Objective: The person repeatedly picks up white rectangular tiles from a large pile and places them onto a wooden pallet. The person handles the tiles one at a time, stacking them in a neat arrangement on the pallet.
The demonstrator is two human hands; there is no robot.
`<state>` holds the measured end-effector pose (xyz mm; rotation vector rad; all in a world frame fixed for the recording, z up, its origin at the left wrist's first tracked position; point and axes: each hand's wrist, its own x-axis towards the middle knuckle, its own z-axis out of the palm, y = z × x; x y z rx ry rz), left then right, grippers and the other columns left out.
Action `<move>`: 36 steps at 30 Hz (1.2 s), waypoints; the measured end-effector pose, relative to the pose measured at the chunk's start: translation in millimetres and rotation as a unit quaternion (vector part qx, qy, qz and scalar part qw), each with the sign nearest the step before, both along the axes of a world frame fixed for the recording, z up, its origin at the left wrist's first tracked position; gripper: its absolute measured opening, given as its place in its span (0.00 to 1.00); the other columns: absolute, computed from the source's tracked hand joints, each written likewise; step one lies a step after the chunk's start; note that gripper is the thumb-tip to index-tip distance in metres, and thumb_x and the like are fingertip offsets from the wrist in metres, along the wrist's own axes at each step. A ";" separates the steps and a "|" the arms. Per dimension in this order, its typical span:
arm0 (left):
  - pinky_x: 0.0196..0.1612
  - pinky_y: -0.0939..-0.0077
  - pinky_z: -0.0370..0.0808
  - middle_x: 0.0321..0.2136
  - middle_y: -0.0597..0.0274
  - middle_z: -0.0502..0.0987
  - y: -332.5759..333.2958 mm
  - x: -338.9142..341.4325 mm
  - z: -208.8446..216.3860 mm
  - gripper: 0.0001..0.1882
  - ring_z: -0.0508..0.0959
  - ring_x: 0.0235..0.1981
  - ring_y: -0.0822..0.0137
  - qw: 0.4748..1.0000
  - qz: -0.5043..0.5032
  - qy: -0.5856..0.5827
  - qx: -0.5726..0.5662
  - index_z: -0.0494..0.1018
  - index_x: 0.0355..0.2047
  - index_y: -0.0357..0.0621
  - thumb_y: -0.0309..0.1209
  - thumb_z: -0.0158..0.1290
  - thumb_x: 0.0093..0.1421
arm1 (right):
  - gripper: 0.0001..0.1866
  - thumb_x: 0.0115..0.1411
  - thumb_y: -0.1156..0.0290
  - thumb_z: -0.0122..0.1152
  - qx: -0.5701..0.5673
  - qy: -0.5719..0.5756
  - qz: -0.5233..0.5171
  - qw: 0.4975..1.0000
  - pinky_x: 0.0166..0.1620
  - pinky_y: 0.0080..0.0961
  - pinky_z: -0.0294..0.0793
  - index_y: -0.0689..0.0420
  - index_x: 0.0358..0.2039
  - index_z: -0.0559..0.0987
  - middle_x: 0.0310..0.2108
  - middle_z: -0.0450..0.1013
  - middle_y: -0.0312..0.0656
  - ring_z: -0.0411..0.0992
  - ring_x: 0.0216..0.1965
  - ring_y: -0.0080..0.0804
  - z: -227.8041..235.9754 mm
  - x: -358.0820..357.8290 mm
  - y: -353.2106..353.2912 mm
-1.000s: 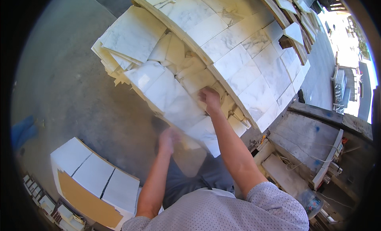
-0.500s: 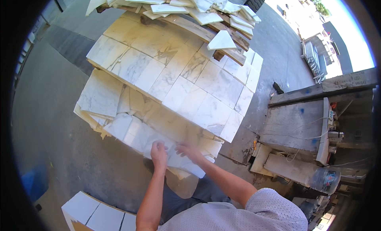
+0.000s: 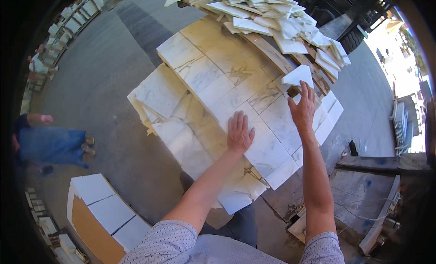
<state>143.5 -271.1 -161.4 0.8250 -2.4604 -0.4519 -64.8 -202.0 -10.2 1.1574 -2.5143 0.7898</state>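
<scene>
A layer of white marble tiles [image 3: 213, 89] with grey veins forms a broad flat surface in front of me. My left hand [image 3: 240, 133] lies on it near the near edge, fingers spread and palm down. Farther right, my right hand [image 3: 303, 107] is raised with fingers apart, holding nothing. Its fingertips are close to a loose angular marble piece [image 3: 297, 75] at the end of a wooden pallet [image 3: 268, 48]; whether they touch it I cannot tell. Below the tile layer, on the near side, is a lower level of larger marble slabs [image 3: 163, 89].
Broken marble pieces [image 3: 272, 23] are heaped on the pallet at the far side. White slabs [image 3: 111, 212] stand at lower left. A person in a blue apron [image 3: 52, 147] is on the left, another person [image 3: 38, 66] farther back. A worn grey bench [image 3: 359, 200] stands at right.
Both hands have moved from the lower near ledge up to the tile layer, the left pressing flat, the right reaching farther. The view has shifted left, bringing two people into it.
</scene>
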 end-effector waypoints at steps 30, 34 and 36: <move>0.70 0.57 0.53 0.67 0.45 0.57 123.3 260.3 68.7 0.43 0.55 0.69 0.45 0.870 -0.206 0.058 0.444 0.57 0.65 0.36 0.44 0.60 0.56 | 0.18 0.57 0.71 0.53 -0.063 -0.777 -0.183 0.599 0.45 0.38 0.80 0.68 0.45 0.77 0.43 0.78 0.50 0.76 0.43 0.40 -43.9 236.6 146.1; 0.58 0.63 0.70 0.56 0.44 0.71 135.9 289.1 46.3 0.30 0.73 0.56 0.46 0.938 -0.144 0.042 0.313 0.66 0.59 0.37 0.35 0.59 0.58 | 0.17 0.62 0.71 0.51 -0.045 -0.842 -0.251 0.475 0.45 0.44 0.80 0.68 0.48 0.73 0.45 0.76 0.53 0.76 0.43 0.44 -104.2 282.8 144.0; 0.47 0.65 0.75 0.45 0.46 0.76 133.8 292.9 25.5 0.21 0.78 0.44 0.48 0.935 -0.100 0.038 0.339 0.70 0.53 0.38 0.31 0.56 0.60 | 0.17 0.63 0.66 0.55 -0.009 -0.840 -0.242 0.486 0.41 0.38 0.79 0.64 0.48 0.74 0.41 0.76 0.48 0.75 0.41 0.39 -120.3 289.9 132.7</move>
